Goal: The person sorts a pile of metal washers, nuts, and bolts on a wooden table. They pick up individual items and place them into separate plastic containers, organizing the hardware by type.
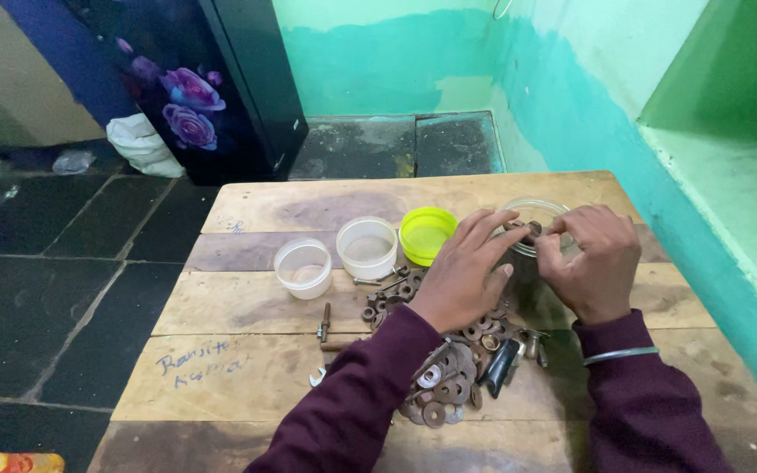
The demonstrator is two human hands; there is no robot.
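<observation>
Where the wooden tabletop (247, 302) runs well to the left of the fingers, two clear plastic cups stand side by side: the smaller clear cup (302, 267) farthest left, the taller clear cup (367, 247) next to it, both apparently empty, though their bottoms are hard to read. Just left of the left hand's fingers sits a yellow-green lid (425, 233), lying open side up with nothing visible in it. Directly under the fingertips of both hands stands a clear glass jar (532, 223); its contents cannot be made out. That makes three clear containers and one lid.

The left hand (464, 276) reaches forward with its palm down, its fingers (494, 229) spread and curled over the near rim of the jar. The right hand (593, 263) meets it from the other side, its fingers bent inward. Between the two sets of fingertips, a small rusty nut (533, 229) is pinched above the jar mouth; which hand bears most of the hold is unclear. Both wrists wear maroon sleeves, and the right wrist carries one metal bangle (621, 355).

Below the fingers, toward the person, lies a heap of rusty washers and nuts (449, 377), too many to count. One bolt (325, 321) lies apart, left of the heap.
</observation>
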